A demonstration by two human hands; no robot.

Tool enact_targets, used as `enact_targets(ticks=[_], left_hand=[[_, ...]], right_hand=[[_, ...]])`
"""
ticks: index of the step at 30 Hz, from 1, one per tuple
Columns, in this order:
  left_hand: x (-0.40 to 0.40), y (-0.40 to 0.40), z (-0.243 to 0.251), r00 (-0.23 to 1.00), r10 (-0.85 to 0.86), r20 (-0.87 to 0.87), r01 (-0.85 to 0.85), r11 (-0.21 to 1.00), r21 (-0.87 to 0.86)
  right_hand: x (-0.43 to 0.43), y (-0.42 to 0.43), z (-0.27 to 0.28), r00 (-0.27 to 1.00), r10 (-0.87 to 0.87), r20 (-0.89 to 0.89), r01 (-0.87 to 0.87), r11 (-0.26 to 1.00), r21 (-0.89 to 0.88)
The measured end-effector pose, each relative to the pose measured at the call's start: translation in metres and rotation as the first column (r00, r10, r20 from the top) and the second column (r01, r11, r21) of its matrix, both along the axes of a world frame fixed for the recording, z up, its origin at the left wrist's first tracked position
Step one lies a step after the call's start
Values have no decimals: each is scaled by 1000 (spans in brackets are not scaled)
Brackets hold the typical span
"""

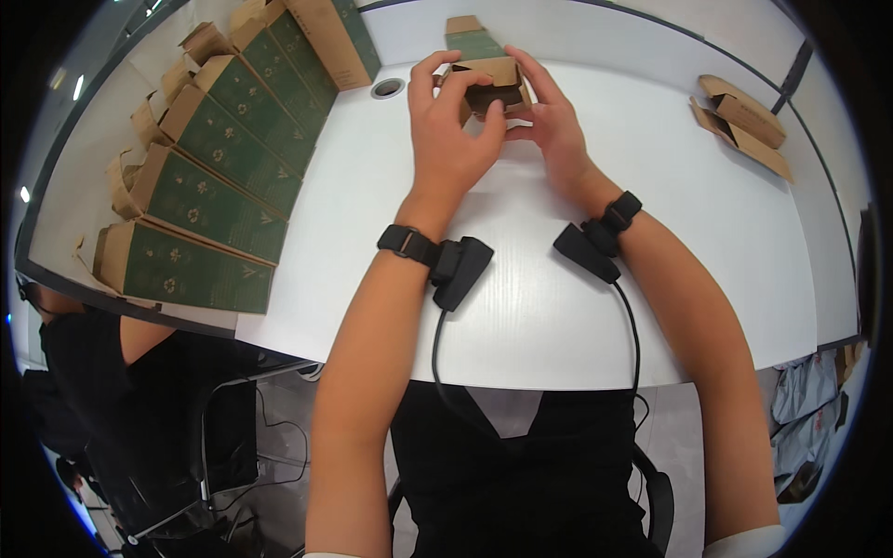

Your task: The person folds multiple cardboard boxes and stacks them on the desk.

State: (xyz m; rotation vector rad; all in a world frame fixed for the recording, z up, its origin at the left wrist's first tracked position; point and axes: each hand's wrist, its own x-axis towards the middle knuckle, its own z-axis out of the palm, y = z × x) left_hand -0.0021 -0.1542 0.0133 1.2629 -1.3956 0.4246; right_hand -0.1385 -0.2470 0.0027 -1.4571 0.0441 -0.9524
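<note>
Both hands are at the far part of the white table, on a small brown cardboard box point(518, 94) whose open end faces me. My left hand point(450, 139) grips its left side, with the index finger on the top flap and the thumb at the opening. Along the right side, my right hand point(558, 129) holds the box, its thumb near the upper right corner and other fingers low down. Just behind is a green and brown carton piece point(478, 43); whether it belongs to the same box I cannot tell. The inside of the box is dark.
On the left stand several green and brown cartons point(209, 199) in a row, end flaps raised. A roll of tape point(388, 88) lies near them. Partly folded brown cardboard point(746, 129) rests at the right edge. Cables hang from black wrist devices point(464, 272). A seated person point(91, 363) is beyond the left partition.
</note>
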Motion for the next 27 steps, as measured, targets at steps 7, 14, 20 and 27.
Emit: enact_targets(ticks=[7, 14, 20, 27], left_hand=[[1, -2, -3, 997, -49, 64, 47, 998, 32], [3, -2, -4, 995, -80, 58, 74, 992, 100], [3, -1, -4, 994, -50, 100, 35, 989, 143], [6, -5, -6, 987, -158, 14, 153, 971, 182]], right_hand=[[6, 12, 4, 994, -107, -35, 107, 994, -10], [10, 6, -3, 983, -183, 16, 183, 982, -53], [14, -1, -10, 976, -218, 24, 219, 969, -113], [9, 3, -8, 974, -225, -2, 224, 971, -90]])
